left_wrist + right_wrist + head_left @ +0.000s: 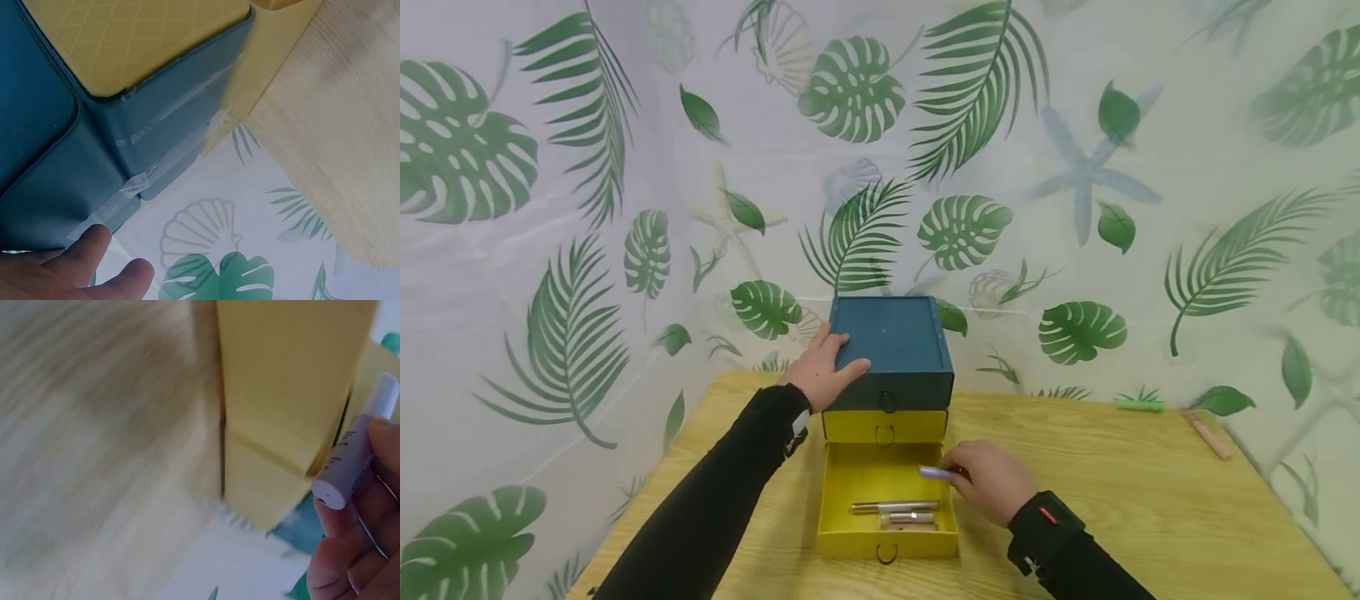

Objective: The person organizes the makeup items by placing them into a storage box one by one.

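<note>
A small chest of stacked drawers has a dark blue top unit point(887, 333) and a yellow closed drawer point(850, 427) beneath it. The lowest yellow drawer point(850, 546) is pulled out. My left hand point(822, 368) rests against the blue unit's left side and top edge, thumb spread. Over the open drawer's right wall, my right hand point(996, 479) pinches a light purple marker point(353, 447) between thumb and fingers. Inside the drawer lie a long silver-and-brown pen point(895, 506) and shorter silver tubes point(912, 518), too small to name.
On the wooden table point(1075, 500), a green marker point(1139, 405) lies by the back edge and a pinkish one point(1208, 435) at the far right. A leaf-patterned sheet point(970, 100) hangs right behind the table.
</note>
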### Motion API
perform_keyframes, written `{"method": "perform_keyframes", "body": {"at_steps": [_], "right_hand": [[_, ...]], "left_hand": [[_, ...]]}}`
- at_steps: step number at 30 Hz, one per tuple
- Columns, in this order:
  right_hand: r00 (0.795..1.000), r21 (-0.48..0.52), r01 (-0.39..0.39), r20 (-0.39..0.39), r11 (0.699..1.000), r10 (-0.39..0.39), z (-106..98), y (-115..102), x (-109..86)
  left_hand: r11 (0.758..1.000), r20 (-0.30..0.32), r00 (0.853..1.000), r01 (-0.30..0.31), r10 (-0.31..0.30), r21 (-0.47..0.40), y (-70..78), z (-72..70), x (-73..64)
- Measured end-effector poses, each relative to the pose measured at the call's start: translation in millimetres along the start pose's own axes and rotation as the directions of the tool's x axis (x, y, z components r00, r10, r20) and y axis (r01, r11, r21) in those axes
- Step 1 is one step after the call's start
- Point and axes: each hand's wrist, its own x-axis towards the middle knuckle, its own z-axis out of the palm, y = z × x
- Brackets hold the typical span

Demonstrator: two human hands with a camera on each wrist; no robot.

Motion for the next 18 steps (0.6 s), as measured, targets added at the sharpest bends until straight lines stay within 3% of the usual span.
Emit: {"method": "perform_keyframes", "body": {"at_steps": [11,18], "right_hand": [[0.994,-0.029,0.108,0.039,0.994,-0.107,29.4,-31.7,22.6],[0.986,-0.206,0.164,0.035,0.965,-0.160,52.5,-30.6,28.6]], "left_hand": [[1.000,-0.007,1.000,0.007,-0.007,-0.003,1.9,-0.6,1.0],[1.000,-0.008,1.000,0.013,-0.013,-0.013,2.5,0.1,-1.3]]}}
